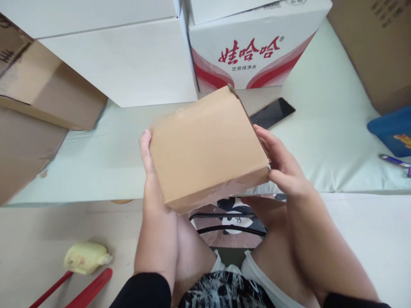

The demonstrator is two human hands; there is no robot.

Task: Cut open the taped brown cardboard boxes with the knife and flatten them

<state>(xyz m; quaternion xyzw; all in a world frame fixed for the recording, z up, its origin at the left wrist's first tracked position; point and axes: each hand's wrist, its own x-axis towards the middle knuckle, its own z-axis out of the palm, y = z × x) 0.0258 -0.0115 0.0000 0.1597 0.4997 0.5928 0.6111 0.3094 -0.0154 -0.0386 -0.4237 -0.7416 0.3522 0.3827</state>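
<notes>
A plain brown cardboard box (205,145) is held tilted between my two hands, over the front edge of the pale green covered table. My left hand (147,149) presses its left side, with most fingers hidden behind the box. On the right side, my right hand (279,160) grips the edge near the lower corner, thumb towards me and fingers farther up. Tape shows along the box's near face. Just behind its right edge, a black phone (272,113) lies on the table, partly covered by the box.
White cartons (128,64) and a white carton with red print (253,55) stand at the back. Brown boxes (70,94) are at left, another brown carton (369,47) at right. A blue container (391,130) and pen (394,161) lie right. On the floor is a yellow bottle (85,257).
</notes>
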